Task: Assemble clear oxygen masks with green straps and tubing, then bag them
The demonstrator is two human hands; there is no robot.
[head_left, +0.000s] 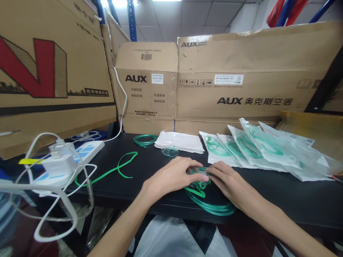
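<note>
Near the table's front edge, my left hand (178, 173) curls its thumb and fingers around a clear greenish plastic oxygen mask (200, 171). My right hand (227, 178) closes its bent fingers on the mask's right side. Both hands cover much of it. A flat green strap (197, 192) hangs from the mask towards me. Below it, a coil of green tubing (214, 207) lies at the edge, partly under my right hand. Just beyond my left hand rests another clear plastic piece (170, 151), possibly a second mask.
A loose green strap (118, 168) and a tubing coil (144, 140) lie left, beside a white pouch (180, 141). Several packs of green tubing (249, 144) overlap on the right. A power strip (89, 151) with white cables stands left. Cardboard boxes (230, 92) line the back.
</note>
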